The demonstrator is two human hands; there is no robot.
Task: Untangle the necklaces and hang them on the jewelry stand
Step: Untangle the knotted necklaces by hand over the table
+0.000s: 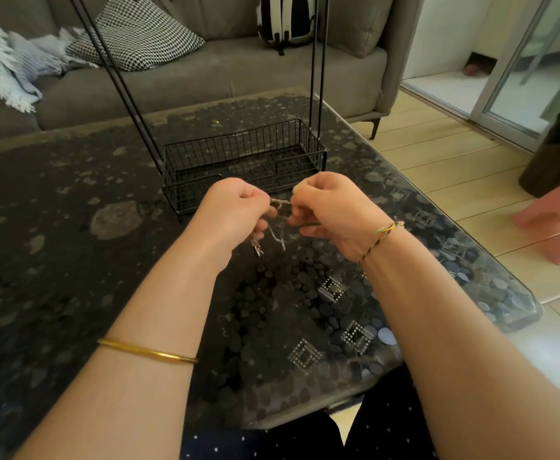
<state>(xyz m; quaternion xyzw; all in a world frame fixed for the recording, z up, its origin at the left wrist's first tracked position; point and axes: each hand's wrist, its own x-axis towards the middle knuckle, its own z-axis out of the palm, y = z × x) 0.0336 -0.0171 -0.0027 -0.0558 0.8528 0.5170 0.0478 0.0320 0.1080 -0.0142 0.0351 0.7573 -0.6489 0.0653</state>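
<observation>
1. Necklaces [280,202]: a thin silver tangle held in the air at centre frame, betw. the two hands. It's above the worktop [72,227] and just in front of the jewelry stand [315,61], touching neither.
2. Left hand [235,207]: fingers curled in, thumb & forefinger pinching one end of the short stretched bit. Loose strands and what looks like a small charm or clasp [257,249] dangle below it.
3. Right hand [328,210]: also curled, fingertips pinching the other end. Lower fingers sit looser; can't tell if they trap a strand too.
4. Step in hand, I'd judge: teasing the knot apart. Nothing hangs on the stand's uprights in view, but the top bars are out of frame, so early in the task.
5. Doing it well, imo:
   - Don't pull the stretch tight, as tension locks a fine chain knot.
   - Slacken, roll the knot betw. fingertips, then widen one loop.
   - Feed the free end w/ the clasp back through.
   - Let the dangling ends hang free so they don't re-twist.
   - Laying it on the worktop may help, though silver on that dark pebble pattern would be hard to see.
6. Containers: black wire basket [238,146] forms the stand's base, upper centre. I can't make out anything in it; the worktop pattern shows through the mesh.
</observation>
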